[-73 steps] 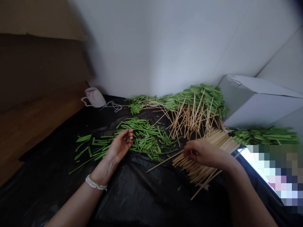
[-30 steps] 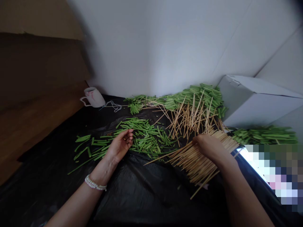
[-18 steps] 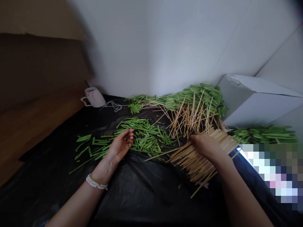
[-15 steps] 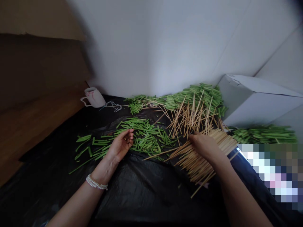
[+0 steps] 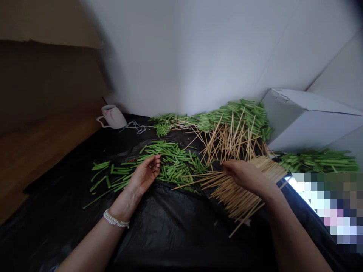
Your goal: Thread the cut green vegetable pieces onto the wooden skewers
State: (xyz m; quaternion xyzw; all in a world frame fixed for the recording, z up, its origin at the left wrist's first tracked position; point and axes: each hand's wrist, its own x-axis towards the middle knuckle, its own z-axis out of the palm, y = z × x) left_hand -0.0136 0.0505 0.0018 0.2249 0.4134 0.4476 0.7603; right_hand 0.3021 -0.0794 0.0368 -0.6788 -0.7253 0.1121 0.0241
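Note:
My left hand (image 5: 147,173) rests palm inward at the near edge of a loose spread of cut green stems (image 5: 177,160). Its fingers curl loosely, and I see nothing between them. On the right, a thick bundle of bamboo skewers (image 5: 236,200) lies under my right hand (image 5: 239,172). That hand's thumb and fingers are pinched at the bundle's upper left side, around what looks like a skewer pointing left over the stems; the fingertips partly hide it. Just behind, several skewers (image 5: 227,139) with stem pieces at their far ends lie crisscrossed.
Black plastic sheeting (image 5: 159,230) covers the work surface. Piled green stems (image 5: 244,113) line the back wall, with more stems (image 5: 317,160) at right beside a white box (image 5: 306,121). A white mug (image 5: 113,117) lies tilted at back left, near tangled string (image 5: 138,127).
My right hand has shifted slightly left over the skewer bundle, and a skewer tip now reaches further left over the stems. My left hand has stayed in place.

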